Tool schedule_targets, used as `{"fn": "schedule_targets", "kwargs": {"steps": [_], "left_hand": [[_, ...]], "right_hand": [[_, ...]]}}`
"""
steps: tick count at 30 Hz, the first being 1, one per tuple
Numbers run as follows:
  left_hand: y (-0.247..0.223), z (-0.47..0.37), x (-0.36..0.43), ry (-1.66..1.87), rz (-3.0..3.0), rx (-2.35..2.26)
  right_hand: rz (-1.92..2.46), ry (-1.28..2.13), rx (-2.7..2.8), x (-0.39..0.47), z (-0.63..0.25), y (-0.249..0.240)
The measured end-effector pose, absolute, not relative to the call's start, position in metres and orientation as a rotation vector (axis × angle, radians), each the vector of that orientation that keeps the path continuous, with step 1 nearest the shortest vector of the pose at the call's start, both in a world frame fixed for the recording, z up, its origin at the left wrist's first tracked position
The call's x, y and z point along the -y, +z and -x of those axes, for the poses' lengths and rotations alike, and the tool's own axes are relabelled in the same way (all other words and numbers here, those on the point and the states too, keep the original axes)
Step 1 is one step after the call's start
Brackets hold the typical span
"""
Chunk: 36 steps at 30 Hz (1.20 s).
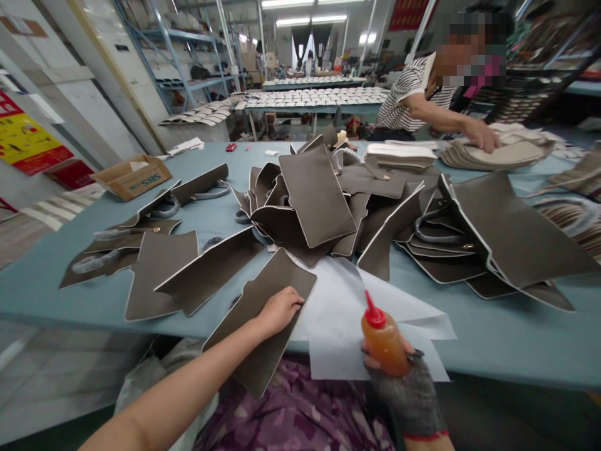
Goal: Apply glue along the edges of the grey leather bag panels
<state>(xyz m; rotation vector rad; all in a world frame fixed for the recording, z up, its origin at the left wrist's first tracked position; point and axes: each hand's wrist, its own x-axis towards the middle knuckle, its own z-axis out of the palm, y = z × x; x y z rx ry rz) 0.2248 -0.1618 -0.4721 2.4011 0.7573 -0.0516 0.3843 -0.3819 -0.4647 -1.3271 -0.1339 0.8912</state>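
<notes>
My left hand (280, 311) rests on a dark brown-grey leather panel (263, 351) at the table's front edge, its curled fingertips at the panel's right edge. In my right hand (399, 382), which wears a grey fingerless glove, is a squeeze bottle (385, 344) of amber liquid with its red nozzle pointing up and left. A thin dark tool, partly hidden, also lies between the right fingers. White paper sheets (338, 300) are spread between my hands. Behind them sits a heap of similar panels (317, 194), some with wrapped handles.
More panels lie at the left (164, 269) and right (521, 232) of the blue-grey table (37, 291). A cardboard box (134, 177) stands back left. Across the table a person (417, 100) touches stacked beige pieces (498, 150). White stacked pieces (399, 155) lie nearby.
</notes>
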Motion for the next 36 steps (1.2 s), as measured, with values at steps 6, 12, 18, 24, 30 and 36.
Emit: {"fn": "schedule_targets", "kwargs": {"steps": [6,12,18,24,30,36], "left_hand": [[-0.462,-0.211,0.170,-0.133,-2.608,-0.552],[-0.470,-0.205,0.176,-0.180,-2.814,-0.367],[-0.434,-0.187,0.143,0.098,-2.826,-1.107],[-0.404,-0.167,0.138,-0.305,-2.474,-1.414],[-0.404,-0.199,0.194,-0.392,-2.834,-1.205],[-0.421,-0.218,0.229,-0.516,-2.977,-0.936]], "right_hand": [[0.611,1.175,-0.365,0.343,-0.396,-0.483],[0.685,1.173,-0.383,0.341,-0.390,-0.491],[0.682,1.213,-0.390,0.342,-0.390,-0.490],[0.686,1.189,-0.430,0.341,-0.390,-0.490],[0.653,1.184,-0.428,0.340,-0.388,-0.486],[0.634,1.196,-0.313,0.341,-0.390,-0.494]]}}
